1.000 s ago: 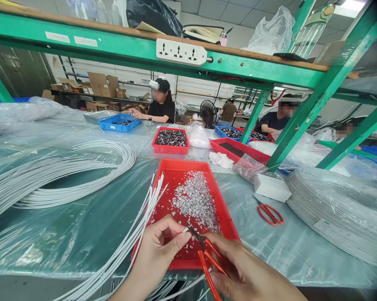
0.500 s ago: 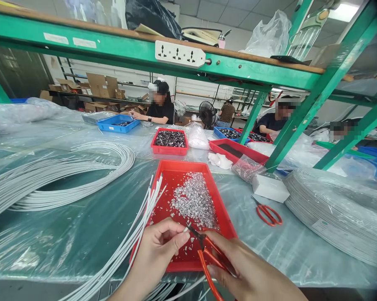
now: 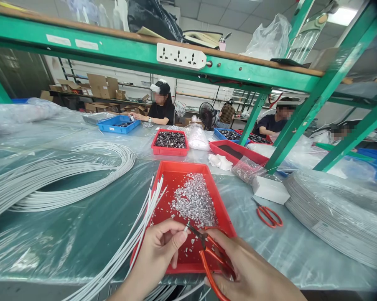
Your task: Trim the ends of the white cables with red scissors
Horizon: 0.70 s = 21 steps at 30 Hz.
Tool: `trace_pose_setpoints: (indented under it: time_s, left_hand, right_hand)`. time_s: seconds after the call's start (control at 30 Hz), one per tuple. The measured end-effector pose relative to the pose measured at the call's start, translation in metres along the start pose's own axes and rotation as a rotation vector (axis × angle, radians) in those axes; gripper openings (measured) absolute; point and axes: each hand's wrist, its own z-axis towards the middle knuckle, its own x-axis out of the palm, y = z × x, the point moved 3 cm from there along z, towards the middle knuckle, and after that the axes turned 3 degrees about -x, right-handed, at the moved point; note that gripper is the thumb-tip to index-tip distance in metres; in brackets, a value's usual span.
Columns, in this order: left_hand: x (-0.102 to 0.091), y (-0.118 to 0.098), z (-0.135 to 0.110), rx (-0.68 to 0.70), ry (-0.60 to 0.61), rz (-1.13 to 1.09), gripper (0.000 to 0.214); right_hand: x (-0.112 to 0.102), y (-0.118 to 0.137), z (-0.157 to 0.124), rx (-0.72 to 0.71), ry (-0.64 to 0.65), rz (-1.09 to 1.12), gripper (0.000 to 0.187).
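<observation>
Between thumb and forefinger, my left hand [image 3: 160,246] pinches the end of a white cable [image 3: 186,228]; a small greenish tip sticks out of it. My right hand [image 3: 238,259] is wrapped round orange-handled cutting pliers [image 3: 212,255], whose dark jaws point left, close by the cable tip. Whether the jaws touch it I cannot tell. Both hands are over the near part of a red tray [image 3: 165,169], which holds a heap of small silvery pieces [image 3: 196,200]. Several white cables [image 3: 144,225] lean across the tray's left rim beside my left wrist.
Coiled white cables [image 3: 119,159] lie at left, a large wrapped coil [image 3: 335,217] at right. Orange-handled scissors [image 3: 269,216] and a white box [image 3: 270,189] rest right of the tray. Behind stands a red tray of dark parts [image 3: 169,151]. A green shelf frame [image 3: 113,54] spans overhead. Co-workers sit beyond.
The plier jaws have shifted slightly right and down, away from my left fingertips. More of the cable's tip shows now. My left hand has barely moved.
</observation>
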Motion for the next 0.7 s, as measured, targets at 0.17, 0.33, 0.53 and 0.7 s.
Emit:
trace_pose_setpoints:
  time_s: [0.17,0.33,0.53,0.7]
  left_hand:
    - [0.003,-0.001,-0.002,0.088,-0.032,0.005,0.027]
    - [0.005,-0.001,-0.002,0.110,-0.009,0.009,0.023]
    - [-0.001,0.000,0.001,-0.023,0.006,-0.047,0.040]
    - [0.000,0.000,0.001,-0.059,0.015,-0.034,0.042]
  right_hand:
    - [0.000,0.015,0.008,0.091,-0.050,0.036,0.029]
    - [-0.006,-0.005,0.018,0.117,-0.216,0.302,0.011]
    - [-0.007,-0.003,0.009,0.129,-0.273,0.345,0.036]
    - [0.006,0.006,0.001,0.248,0.021,0.147,0.068]
